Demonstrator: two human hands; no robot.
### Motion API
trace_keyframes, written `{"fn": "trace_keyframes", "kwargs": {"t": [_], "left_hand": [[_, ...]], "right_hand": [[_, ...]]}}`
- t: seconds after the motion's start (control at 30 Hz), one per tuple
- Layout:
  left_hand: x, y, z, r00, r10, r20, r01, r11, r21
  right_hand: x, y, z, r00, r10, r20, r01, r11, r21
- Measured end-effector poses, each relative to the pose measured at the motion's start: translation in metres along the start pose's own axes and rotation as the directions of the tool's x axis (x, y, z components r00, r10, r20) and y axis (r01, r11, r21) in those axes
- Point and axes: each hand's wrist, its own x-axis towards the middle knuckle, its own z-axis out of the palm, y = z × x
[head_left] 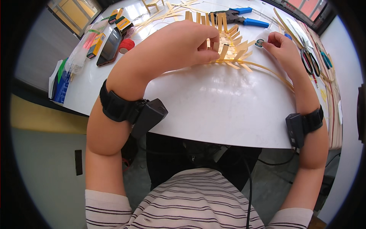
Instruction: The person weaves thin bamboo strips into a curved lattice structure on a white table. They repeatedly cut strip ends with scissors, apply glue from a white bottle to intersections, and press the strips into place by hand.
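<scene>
A half-woven basket [227, 42] of pale flat strips lies on the white table, its loose strip ends standing up around it. At its near left side, my left hand [202, 42] is closed, thumb and fingers pinching an upright strip. One long, thin strip [267, 70] runs along the basket's near edge and curves toward my right wrist. To the right of the basket and apart from it, my right hand [281, 46] is closed on a small round dark-and-teal item [259, 42]. Its exact kind is too small to tell. Whitish clear plastic [265, 35] shows beside that item.
Blue-handled pliers [246, 19] lie behind the basket. Black-handled scissors [310, 63] rest at the right, beside more strips. On the left are a phone [110, 46], small yellow boxes [96, 45], a red roll [126, 45] and plastic bags [79, 61]. Loose strips [167, 15] lie at the back.
</scene>
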Motion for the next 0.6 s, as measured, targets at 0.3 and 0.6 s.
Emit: {"fn": "trace_keyframes", "kwargs": {"t": [0.3,0.6], "left_hand": [[0.002,-0.001,-0.002,0.999,0.007,0.042,-0.007,1.0,-0.011],[-0.001,-0.001,-0.01,1.0,-0.002,-0.003,0.002,0.999,0.039]], "right_hand": [[0.004,0.013,0.0,0.999,-0.043,-0.01,0.043,0.999,-0.031],[-0.008,-0.008,-0.02,0.994,-0.105,0.016,0.105,0.994,-0.002]]}}
